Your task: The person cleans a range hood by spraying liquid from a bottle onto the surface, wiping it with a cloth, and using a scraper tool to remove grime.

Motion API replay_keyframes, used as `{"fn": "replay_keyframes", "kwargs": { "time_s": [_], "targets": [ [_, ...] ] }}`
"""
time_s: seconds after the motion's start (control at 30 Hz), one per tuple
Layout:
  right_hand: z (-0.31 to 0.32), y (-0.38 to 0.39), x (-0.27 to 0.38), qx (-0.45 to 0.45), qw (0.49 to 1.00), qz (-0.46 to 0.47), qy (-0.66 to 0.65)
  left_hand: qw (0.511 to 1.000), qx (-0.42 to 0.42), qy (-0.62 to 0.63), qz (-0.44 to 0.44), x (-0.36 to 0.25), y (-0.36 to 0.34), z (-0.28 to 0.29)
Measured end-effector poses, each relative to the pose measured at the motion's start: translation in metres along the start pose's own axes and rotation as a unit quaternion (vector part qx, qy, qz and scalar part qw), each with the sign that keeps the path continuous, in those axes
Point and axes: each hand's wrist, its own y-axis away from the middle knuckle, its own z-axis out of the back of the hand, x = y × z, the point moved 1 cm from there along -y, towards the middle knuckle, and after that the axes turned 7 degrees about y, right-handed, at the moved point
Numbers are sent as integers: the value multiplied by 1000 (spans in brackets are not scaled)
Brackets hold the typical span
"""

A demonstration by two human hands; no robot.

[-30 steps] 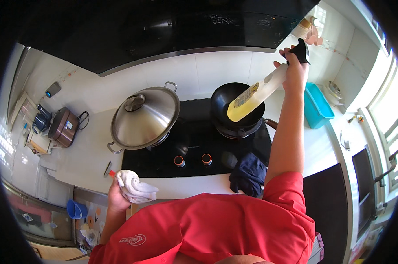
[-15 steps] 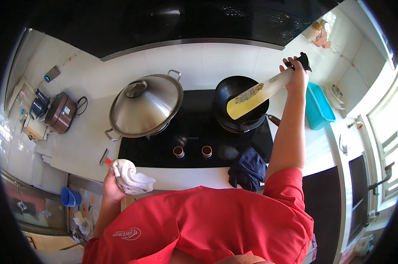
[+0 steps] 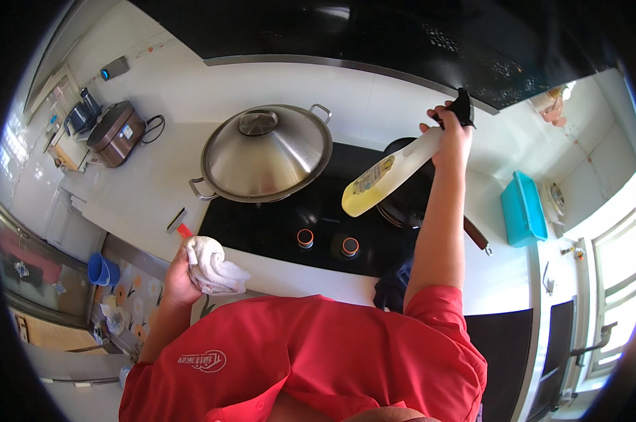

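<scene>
My left hand (image 3: 180, 283) is closed around a folded white cloth (image 3: 216, 266) in front of the counter's near edge. A small scraper (image 3: 178, 221) with a red handle sticks out beyond the fingers, seemingly held together with the cloth. My right hand (image 3: 453, 137) grips a spray bottle (image 3: 384, 177) just below its black trigger head. The bottle is clear, has yellow liquid at its bottom end, and tilts down to the left over the cooktop (image 3: 311, 218). Behind it is a dark wok (image 3: 418, 184), partly hidden by the bottle and my forearm.
A large pan with a domed steel lid (image 3: 275, 158) stands on the left burner. A dark cloth (image 3: 394, 285) lies at the cooktop's front edge. The range hood (image 3: 346, 35) overhangs the back. A turquoise bin (image 3: 523, 209) stands right, a brown rice cooker (image 3: 115, 133) left.
The view has turned, so the stove sits differently in it. My right hand has drawn the bottle leftward, its base now left of the wok. My left hand still holds the cloth.
</scene>
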Motion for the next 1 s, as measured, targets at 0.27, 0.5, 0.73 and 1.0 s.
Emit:
{"fn": "replay_keyframes", "kwargs": {
  "time_s": [0.27, 0.5, 0.73, 1.0],
  "targets": [
    [-58, 30, 9, -6, 999, 44, -22, 999, -33, 28, -30, -12, 15, 15],
    [-126, 49, -11, 141, 981, 73, 115, 993, -90, 77, -28, -19, 25, 29],
    [-186, 67, -20, 198, 943, 87, 251, 991, -81, 105, -30, -29, 28, 35],
    [-218, 59, -42, 238, 907, 156, 311, 995, -50, 79, -34, -34, 31, 63]
  ]
}}
